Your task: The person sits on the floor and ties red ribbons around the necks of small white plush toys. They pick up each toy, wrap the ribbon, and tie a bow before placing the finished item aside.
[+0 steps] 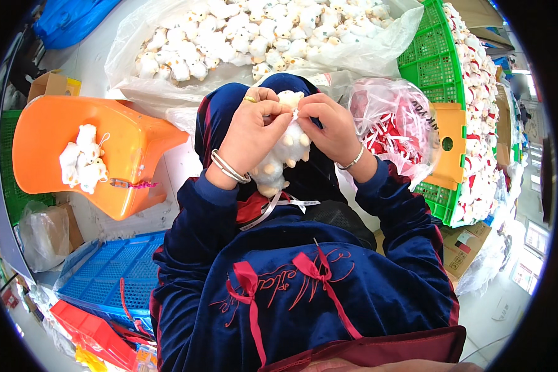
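Note:
A small white plush sheep toy (286, 147) with tan feet hangs over my lap, held between both hands. My left hand (252, 132), wearing a ring and bracelets, grips its body and head from the left. My right hand (330, 127) pinches at the top of the toy near its head, fingertips meeting those of the left hand. A white ribbon (278, 206) lies on my lap just below the toy.
An orange plastic stool (133, 146) at left carries a few finished plush toys (82, 159). A big clear bag of plush toys (254, 31) lies ahead. A bag of red and white ribbons (394, 121) and a green crate (437, 59) sit right. Blue crate (108, 270) lower left.

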Action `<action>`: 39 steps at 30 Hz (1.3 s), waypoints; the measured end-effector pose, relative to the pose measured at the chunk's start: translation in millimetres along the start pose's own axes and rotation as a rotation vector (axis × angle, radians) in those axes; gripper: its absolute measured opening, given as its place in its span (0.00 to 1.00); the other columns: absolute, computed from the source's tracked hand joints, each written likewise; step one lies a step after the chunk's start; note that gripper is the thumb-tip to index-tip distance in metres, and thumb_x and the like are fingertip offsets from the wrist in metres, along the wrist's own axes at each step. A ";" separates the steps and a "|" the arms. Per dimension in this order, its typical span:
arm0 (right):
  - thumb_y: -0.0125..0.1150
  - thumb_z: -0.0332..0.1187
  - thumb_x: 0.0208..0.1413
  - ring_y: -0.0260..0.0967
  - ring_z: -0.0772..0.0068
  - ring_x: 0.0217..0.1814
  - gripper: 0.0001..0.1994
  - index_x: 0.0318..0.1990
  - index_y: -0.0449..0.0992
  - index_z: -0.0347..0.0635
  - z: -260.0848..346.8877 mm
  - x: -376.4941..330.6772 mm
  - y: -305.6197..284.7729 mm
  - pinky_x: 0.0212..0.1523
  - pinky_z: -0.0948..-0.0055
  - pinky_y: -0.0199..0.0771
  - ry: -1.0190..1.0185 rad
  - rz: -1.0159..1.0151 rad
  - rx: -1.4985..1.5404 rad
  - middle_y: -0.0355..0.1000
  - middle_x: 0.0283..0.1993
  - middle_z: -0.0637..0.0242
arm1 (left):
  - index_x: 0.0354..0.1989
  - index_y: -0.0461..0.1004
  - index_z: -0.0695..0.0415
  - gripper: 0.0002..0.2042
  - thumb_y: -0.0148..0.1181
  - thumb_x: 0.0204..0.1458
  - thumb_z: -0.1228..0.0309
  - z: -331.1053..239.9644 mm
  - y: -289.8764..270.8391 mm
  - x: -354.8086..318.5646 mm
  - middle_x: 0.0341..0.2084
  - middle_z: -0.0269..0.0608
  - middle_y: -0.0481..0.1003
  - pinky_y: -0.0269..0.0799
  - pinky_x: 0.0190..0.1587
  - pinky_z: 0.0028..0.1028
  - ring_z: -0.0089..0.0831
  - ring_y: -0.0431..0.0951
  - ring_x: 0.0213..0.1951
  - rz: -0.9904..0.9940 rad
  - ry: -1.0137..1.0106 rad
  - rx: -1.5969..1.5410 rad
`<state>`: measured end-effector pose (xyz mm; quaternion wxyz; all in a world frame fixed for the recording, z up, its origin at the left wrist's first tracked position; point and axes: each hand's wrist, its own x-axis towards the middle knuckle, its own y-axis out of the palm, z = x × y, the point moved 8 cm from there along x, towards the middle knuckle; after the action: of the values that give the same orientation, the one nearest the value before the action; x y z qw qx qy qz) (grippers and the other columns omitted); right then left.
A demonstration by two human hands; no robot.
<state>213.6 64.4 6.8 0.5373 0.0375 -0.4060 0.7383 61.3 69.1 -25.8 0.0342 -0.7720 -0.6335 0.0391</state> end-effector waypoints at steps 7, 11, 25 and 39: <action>0.70 0.22 0.50 0.75 0.58 0.41 0.10 0.39 0.76 0.40 2.4 -1.6 -2.1 0.41 0.66 0.76 -0.091 0.022 -0.050 0.76 0.41 0.62 | 0.42 0.83 0.64 0.08 0.67 0.55 0.77 -1.7 4.3 -0.3 0.45 0.35 0.68 0.76 0.41 0.18 0.19 0.75 0.42 0.051 -0.016 0.007; 0.70 0.22 0.50 0.75 0.58 0.41 0.10 0.39 0.76 0.40 5.3 1.9 -3.3 0.41 0.66 0.76 -0.124 0.038 -0.050 0.76 0.41 0.62 | 0.41 0.83 0.63 0.08 0.68 0.53 0.76 -2.4 2.4 -1.2 0.44 0.36 0.69 0.75 0.40 0.19 0.21 0.75 0.42 0.033 -0.009 0.020; 0.69 0.22 0.51 0.76 0.58 0.41 0.09 0.37 0.76 0.40 7.1 1.7 -1.1 0.40 0.66 0.78 -0.080 0.067 -0.010 0.76 0.41 0.62 | 0.38 0.81 0.62 0.05 0.65 0.53 0.79 -30.0 2.2 -10.7 0.43 0.43 0.72 0.74 0.47 0.27 0.34 0.78 0.42 -0.060 0.166 0.285; 0.70 0.22 0.50 0.76 0.57 0.40 0.10 0.39 0.76 0.40 5.9 0.1 -1.0 0.40 0.66 0.78 -0.096 0.051 -0.019 0.76 0.41 0.61 | 0.41 0.82 0.50 0.08 0.67 0.53 0.74 -48.9 3.0 -10.1 0.46 0.37 0.77 0.79 0.40 0.31 0.36 0.84 0.39 -0.002 0.364 0.691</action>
<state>212.2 60.8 11.4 0.4987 0.0575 -0.4393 0.7450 67.4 58.5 22.7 0.4041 -0.7087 -0.5672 0.1126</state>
